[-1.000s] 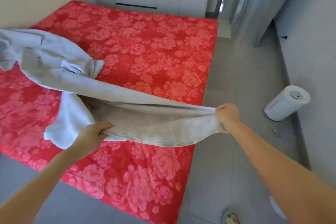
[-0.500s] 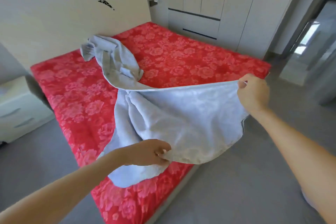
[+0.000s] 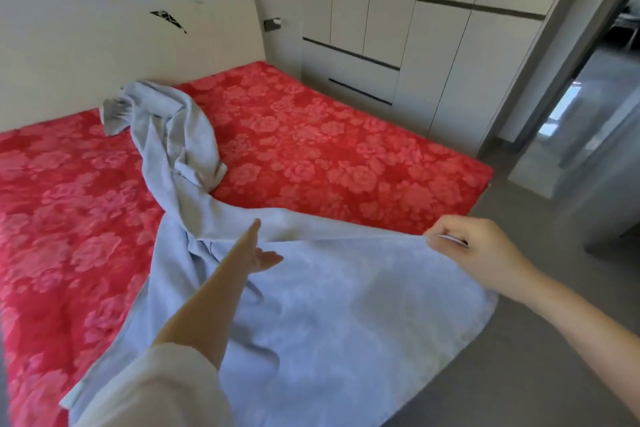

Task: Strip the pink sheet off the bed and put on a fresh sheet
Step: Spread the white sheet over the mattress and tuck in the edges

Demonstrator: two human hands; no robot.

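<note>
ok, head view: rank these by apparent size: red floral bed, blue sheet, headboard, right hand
1. red floral bed
2. blue sheet, which is nearest the camera, so its size is inflated
3. headboard, partly cut off by the left edge of the frame
4. right hand, pinching the sheet's edge

Right hand [image 3: 474, 248] pinches edge of pale blue fabric sheet [image 3: 346, 322]; left hand [image 3: 258, 253] outstretched flat at sheet's fold; sheet trails across red floral bed [image 3: 311, 149].

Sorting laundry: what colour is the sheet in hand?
The sheet is plain pale blue, seen best in the head view.
</note>
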